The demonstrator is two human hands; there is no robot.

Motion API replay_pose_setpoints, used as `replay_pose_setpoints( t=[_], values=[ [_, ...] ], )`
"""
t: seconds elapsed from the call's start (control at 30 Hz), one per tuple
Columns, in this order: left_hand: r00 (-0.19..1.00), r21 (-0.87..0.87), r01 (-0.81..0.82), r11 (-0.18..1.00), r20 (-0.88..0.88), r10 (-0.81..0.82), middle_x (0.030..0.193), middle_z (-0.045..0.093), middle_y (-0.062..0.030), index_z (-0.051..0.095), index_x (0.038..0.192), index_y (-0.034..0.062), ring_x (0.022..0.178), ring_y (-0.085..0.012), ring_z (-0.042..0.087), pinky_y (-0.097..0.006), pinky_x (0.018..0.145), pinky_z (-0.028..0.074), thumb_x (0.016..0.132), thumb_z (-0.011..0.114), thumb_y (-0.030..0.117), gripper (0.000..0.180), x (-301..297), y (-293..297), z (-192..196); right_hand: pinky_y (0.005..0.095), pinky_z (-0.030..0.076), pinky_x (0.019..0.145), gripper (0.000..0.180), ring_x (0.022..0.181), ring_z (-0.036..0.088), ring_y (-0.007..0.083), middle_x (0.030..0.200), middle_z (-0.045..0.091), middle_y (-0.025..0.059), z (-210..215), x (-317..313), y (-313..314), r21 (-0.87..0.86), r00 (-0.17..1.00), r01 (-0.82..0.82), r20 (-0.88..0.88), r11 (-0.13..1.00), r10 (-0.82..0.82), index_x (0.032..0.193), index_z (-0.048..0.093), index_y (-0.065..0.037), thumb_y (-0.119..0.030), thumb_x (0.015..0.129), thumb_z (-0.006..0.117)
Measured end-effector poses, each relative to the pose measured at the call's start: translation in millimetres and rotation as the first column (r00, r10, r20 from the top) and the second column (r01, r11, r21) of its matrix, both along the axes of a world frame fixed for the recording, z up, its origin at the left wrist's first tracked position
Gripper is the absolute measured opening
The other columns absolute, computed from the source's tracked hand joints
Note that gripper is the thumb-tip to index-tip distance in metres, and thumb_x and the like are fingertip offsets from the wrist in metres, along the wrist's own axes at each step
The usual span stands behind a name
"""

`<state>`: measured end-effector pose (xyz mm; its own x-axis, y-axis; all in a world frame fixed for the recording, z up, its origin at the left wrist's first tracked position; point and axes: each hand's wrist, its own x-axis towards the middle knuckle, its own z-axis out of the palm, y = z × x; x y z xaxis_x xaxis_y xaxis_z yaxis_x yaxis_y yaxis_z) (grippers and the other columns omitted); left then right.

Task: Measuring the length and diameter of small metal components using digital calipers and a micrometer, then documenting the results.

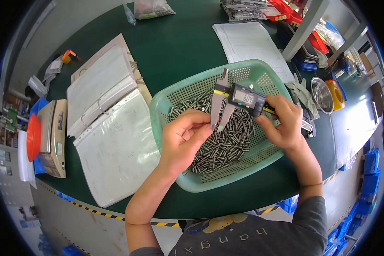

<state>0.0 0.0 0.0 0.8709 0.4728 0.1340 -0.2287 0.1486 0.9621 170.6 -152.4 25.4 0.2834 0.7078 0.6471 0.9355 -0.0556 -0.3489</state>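
A digital caliper (245, 97) with a small lit display is gripped in my right hand (286, 121), its jaws slightly apart and pointing down. Thumb and fingertips of my left hand (180, 138) are pinched together beside the jaw tips. Whatever lies between those fingertips is mostly hidden. Below both hands stands a light green perforated plastic basket (226, 183). Many small grey metal pins (221, 151) are heaped inside it, lying in all directions.
Left of the basket lies an open ring binder (111, 158) with sleeved pages, and beyond it a scale (54, 136) with an orange-red dish (33, 137). Printed sheets (247, 45) lie behind the basket. Gloves (302, 94) and a metal bowl (321, 94) are at the right.
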Motion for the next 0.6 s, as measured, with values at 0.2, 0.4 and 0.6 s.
replay_pose_setpoints(
  t=[0.2, 0.4, 0.6],
  values=[
    [0.991, 0.061, 0.052, 0.997, 0.124, -0.060, 0.089, 0.051, -0.0075, 0.057, 0.089, -0.0056, 0.079, -0.0135, 0.050, -0.025, 0.070, 0.042, 0.077, 0.056, -0.003, 0.012, 1.9, 1.8, -1.2, 0.0283, 0.037, 0.039, 0.028, 0.042, 0.048, 0.0212, 0.056, 0.049, 0.0070, 0.1, 0.0, 1.0, -0.035, 0.997, -0.065, 0.029, 0.997, 0.066, 0.080, 0.056, -0.001, -0.017, 0.062, 0.070],
    [0.989, 0.066, 0.049, 0.997, 0.135, -0.058, 0.089, 0.052, -0.0079, 0.057, 0.088, -0.0054, 0.080, -0.0141, 0.050, -0.026, 0.071, 0.042, 0.077, 0.056, -0.003, 0.011, 1.4, 1.2, -2.3, 0.0294, 0.037, 0.039, 0.028, 0.042, 0.048, 0.0223, 0.056, 0.049, 0.0071, 0.0, -0.3, 0.3, -0.029, 0.996, -0.084, 0.027, 0.996, 0.084, 0.079, 0.055, -0.001, -0.019, 0.063, 0.069],
    [0.991, 0.078, 0.012, 0.997, 0.130, -0.022, 0.088, 0.052, -0.0081, 0.057, 0.085, -0.0049, 0.080, -0.0144, 0.052, -0.026, 0.072, 0.044, 0.074, 0.059, -0.004, 0.011, 0.8, -0.6, -0.6, 0.0295, 0.037, 0.039, 0.029, 0.042, 0.048, 0.0229, 0.056, 0.049, 0.0075, -0.7, -0.2, 0.4, -0.040, 0.995, -0.090, 0.039, 0.995, 0.092, 0.079, 0.055, -0.001, -0.020, 0.063, 0.069]
  ],
)
